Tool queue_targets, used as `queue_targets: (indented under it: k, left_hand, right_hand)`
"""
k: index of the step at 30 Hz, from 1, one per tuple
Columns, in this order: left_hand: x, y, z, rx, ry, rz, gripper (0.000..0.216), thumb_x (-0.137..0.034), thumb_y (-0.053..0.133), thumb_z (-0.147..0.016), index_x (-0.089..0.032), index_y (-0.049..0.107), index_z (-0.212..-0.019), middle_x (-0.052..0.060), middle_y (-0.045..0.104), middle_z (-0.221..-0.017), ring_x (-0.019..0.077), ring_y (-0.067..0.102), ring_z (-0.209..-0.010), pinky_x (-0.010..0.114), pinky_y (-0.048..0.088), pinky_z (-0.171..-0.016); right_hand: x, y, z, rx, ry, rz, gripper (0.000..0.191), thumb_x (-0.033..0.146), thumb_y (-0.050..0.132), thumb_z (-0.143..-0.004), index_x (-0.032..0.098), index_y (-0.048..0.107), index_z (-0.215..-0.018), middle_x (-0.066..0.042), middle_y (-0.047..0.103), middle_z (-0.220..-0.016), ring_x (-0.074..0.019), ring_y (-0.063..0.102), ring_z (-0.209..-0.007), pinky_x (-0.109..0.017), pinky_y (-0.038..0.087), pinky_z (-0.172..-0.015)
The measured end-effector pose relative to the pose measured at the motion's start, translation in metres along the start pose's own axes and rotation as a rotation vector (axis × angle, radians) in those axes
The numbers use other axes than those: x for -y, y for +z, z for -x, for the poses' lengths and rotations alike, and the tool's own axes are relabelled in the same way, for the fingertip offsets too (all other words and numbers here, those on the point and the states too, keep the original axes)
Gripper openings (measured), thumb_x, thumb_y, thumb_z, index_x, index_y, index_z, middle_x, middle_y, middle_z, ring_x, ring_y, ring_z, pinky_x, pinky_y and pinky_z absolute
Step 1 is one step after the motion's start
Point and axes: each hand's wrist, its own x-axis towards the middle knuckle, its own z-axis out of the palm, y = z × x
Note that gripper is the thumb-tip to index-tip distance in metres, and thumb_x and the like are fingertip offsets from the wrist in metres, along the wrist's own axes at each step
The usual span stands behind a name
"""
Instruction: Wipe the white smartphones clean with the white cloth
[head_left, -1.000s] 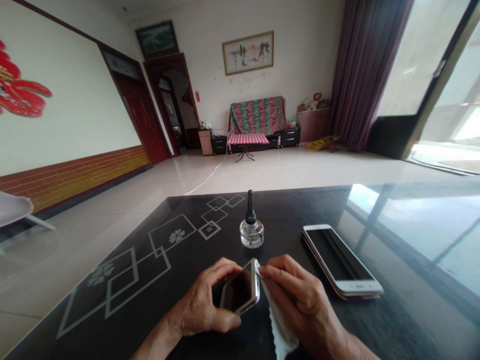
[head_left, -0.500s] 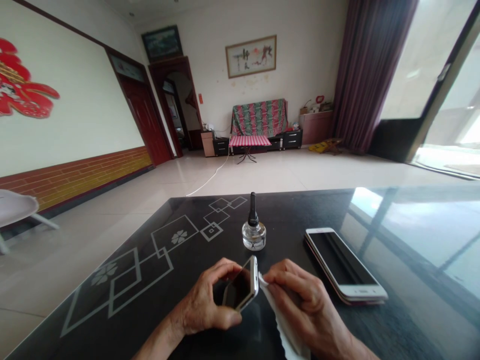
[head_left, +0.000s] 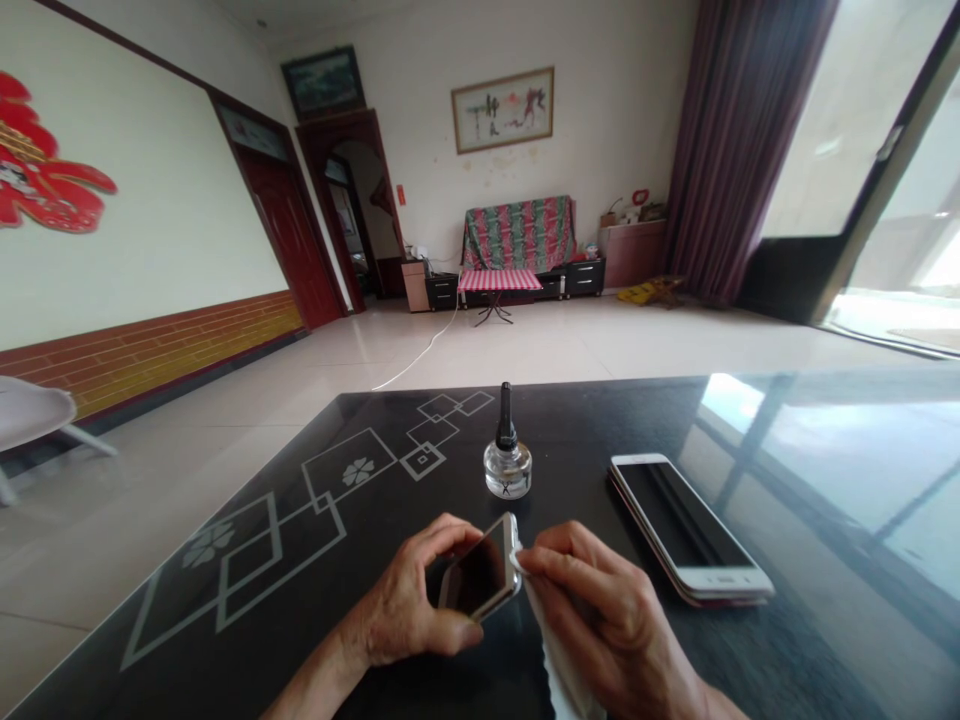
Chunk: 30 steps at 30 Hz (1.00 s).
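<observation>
Left hand (head_left: 409,610) grips small phone (head_left: 480,578), tilted, above near table (head_left: 300,560) edge. Right hand (head_left: 600,610) pinches white cloth (head_left: 559,660) against phone's right edge (screen dark). Glass bottle (head_left: 508,462) just beyond; second phone (head_left: 686,525) lies right.

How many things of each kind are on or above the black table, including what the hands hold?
Phones: 2, one in the left hand as the held phone, one lying phone on the table
Cloths: 1, the white cloth in the right hand
Bottles: 1, the glass bottle
Total: 4
</observation>
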Motion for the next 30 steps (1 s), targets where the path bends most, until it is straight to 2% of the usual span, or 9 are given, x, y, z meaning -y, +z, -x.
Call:
queue_targets:
  k: [5, 14, 21, 30]
  left_hand:
    - [-0.001, 0.0, 0.0, 0.004, -0.006, 0.01, 0.053, -0.009, 0.074, -0.052, -0.021, 0.061, -0.102, -0.001, 0.057, -0.1, 0.0201, 0.055, -0.093, 0.027, 0.044, -0.083]
    - [-0.001, -0.001, -0.001, 0.007, 0.007, -0.013, 0.053, -0.01, 0.075, -0.051, -0.021, 0.062, -0.101, -0.001, 0.058, -0.1, 0.0197, 0.055, -0.09, 0.028, 0.045, -0.082]
    - [-0.004, 0.0, -0.001, -0.018, -0.005, -0.004, 0.051, -0.011, 0.075, -0.052, -0.02, 0.061, -0.1, 0.0, 0.058, -0.099, 0.0204, 0.056, -0.091, 0.028, 0.045, -0.081]
    - [-0.007, 0.003, -0.001, -0.005, 0.004, -0.007, 0.05, -0.015, 0.075, -0.051, -0.02, 0.062, -0.099, 0.0, 0.058, -0.097, 0.0208, 0.056, -0.09, 0.029, 0.046, -0.082]
  right_hand:
    - [0.001, -0.004, -0.003, 0.022, 0.005, 0.007, 0.018, 0.015, 0.052, -0.087, 0.019, 0.067, -0.095, -0.004, 0.06, -0.082, -0.0116, 0.06, -0.069, -0.02, 0.049, -0.062]
    - [0.001, -0.004, -0.001, 0.049, -0.016, 0.029, 0.02, 0.012, 0.051, -0.087, 0.02, 0.065, -0.1, -0.005, 0.059, -0.084, -0.011, 0.06, -0.071, -0.019, 0.049, -0.063]
    - [0.007, -0.004, -0.003, 0.035, -0.045, 0.02, 0.02, 0.011, 0.05, -0.087, 0.02, 0.065, -0.099, -0.005, 0.059, -0.083, -0.0108, 0.06, -0.069, -0.019, 0.049, -0.062]
    - [-0.003, -0.001, 0.0, -0.017, -0.023, 0.044, 0.021, 0.014, 0.051, -0.087, 0.02, 0.066, -0.1, -0.005, 0.06, -0.082, -0.0122, 0.06, -0.069, -0.02, 0.05, -0.061]
